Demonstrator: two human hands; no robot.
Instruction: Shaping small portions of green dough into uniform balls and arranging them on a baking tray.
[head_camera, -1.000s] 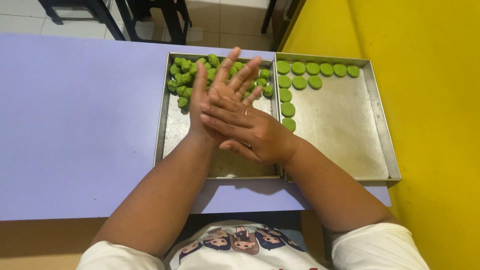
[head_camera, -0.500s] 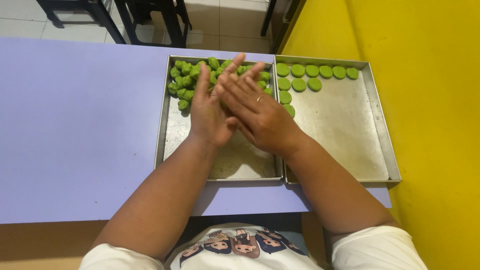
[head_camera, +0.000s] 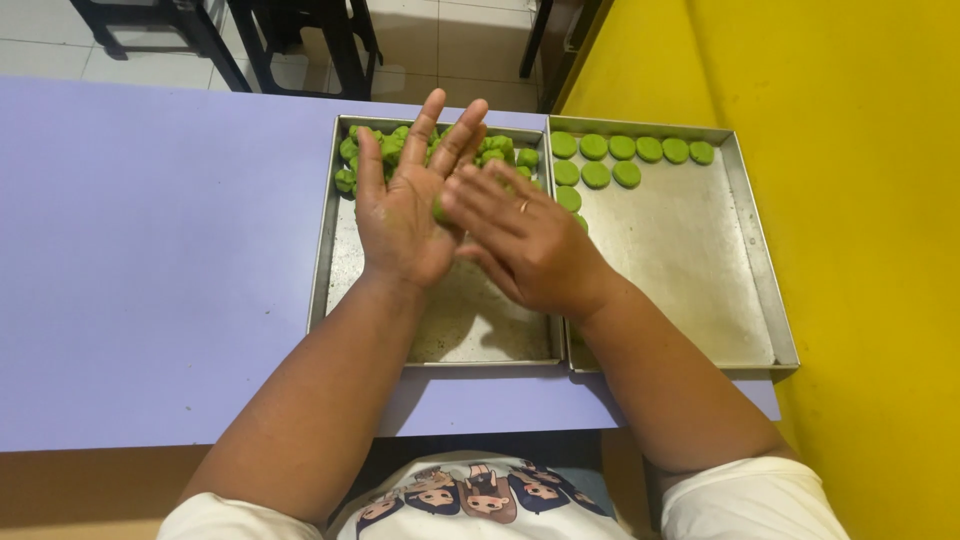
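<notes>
- Since a moment ago, your right hand (head_camera: 525, 245) has slid back across your left palm, from lying high over the fingers to sitting lower, toward 4 o'clock of the left hand (head_camera: 405, 205).
- Your left hand is held flat, palm up, fingers spread and pointing to 12 o'clock; it grips nothing by closing.
- Your right hand lies flat too, fingers straight, laid across the left palm from the 3 o'clock side; a ring shows on one finger.
- Between the two palms a bit of green dough (head_camera: 440, 211) peeks out at the edge, pressed there rather than clenched.
- Both hands hover over the left tray (head_camera: 325, 260), whose near half is bare metal.
- At the tray's 12 o'clock end sits a heap of green lumps (head_camera: 500, 150), partly hidden by your fingers.
- Touching it at 3 o'clock is the right tray (head_camera: 760, 290).
- Flat green discs (head_camera: 635, 148) line its far edge, with more running down its left side toward your right hand.
- Both trays rest on a purple table (head_camera: 150, 250); a yellow wall (head_camera: 860, 200) runs at 3 o'clock.
</notes>
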